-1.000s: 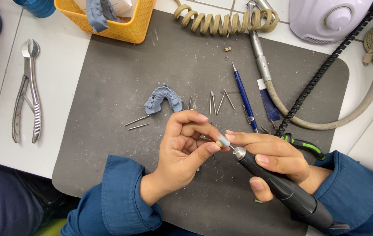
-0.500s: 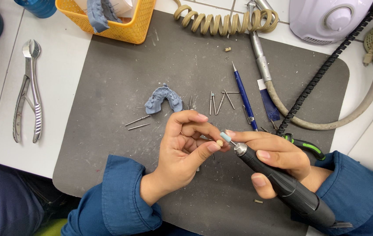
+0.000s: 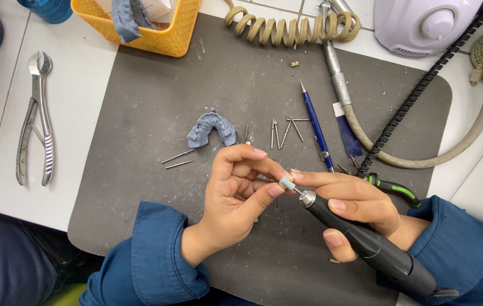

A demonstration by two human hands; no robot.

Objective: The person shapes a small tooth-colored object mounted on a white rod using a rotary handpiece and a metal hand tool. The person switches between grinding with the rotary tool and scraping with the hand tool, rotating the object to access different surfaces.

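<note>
Head view, starting at the fingertips: the left hand [image 3: 235, 195] has its thumb and first fingers pinched together around something very small, so small that it is mostly hidden and I cannot tell what it is; only a glint of thin metal shows by the fingers. Touching that pinch from the person's right is the pale, stubby tip [image 3: 287, 183] of a black rotary handpiece [image 3: 366, 243]. The right hand [image 3: 354, 207] is wrapped round the handpiece in a pen-like grip, forefinger laid forward along its nose, the other fingers closed beneath.

The handpiece's long axis runs on a slant, from the lower right by the blue sleeve up and leftward to the tip, so the tip points straight into the left fingertips. The two hands meet there, both raised above the grey mat [image 3: 139, 187].

Farther out on the mat, beyond the left hand, lies a blue dental cast [image 3: 212, 128], apart from the fingers, with loose metal pins [image 3: 284, 129] to its right and a blue pen-shaped tool [image 3: 316, 126] past those. Steel pliers [image 3: 34, 119] rest well off to the left, on the white table [image 3: 83, 113].
</note>
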